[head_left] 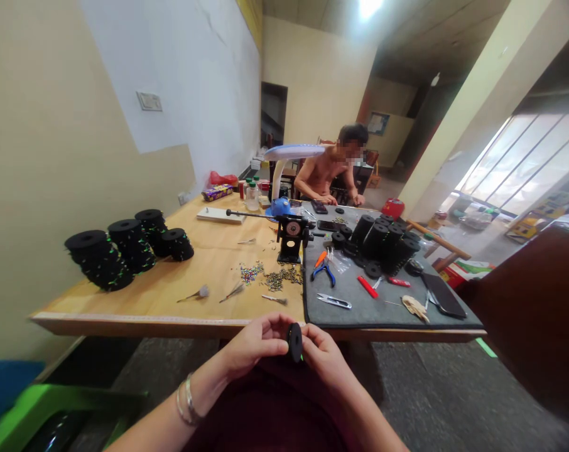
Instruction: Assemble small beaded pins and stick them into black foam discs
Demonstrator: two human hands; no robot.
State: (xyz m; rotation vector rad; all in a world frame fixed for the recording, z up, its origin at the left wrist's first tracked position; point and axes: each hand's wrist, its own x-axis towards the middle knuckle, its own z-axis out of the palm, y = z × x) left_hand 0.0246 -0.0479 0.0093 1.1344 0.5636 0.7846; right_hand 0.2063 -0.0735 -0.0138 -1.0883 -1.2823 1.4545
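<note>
Just off the table's front edge, my left hand grips a round black foam spool with a hole in its middle, thumb on the near side and fingers behind. My right hand is closed in a pinch against the spool's right side; what lies between its fingertips is too small to make out. A bright green bit shows under the spool by the right fingers. Beyond my hands lie small brushes, a pile of small dark metallic pieces and coloured beads.
A black winding device stands mid-table before a desk lamp. Stacked spools rise at left and right. Pliers, snips and a phone lie on the grey mat. A person sits opposite.
</note>
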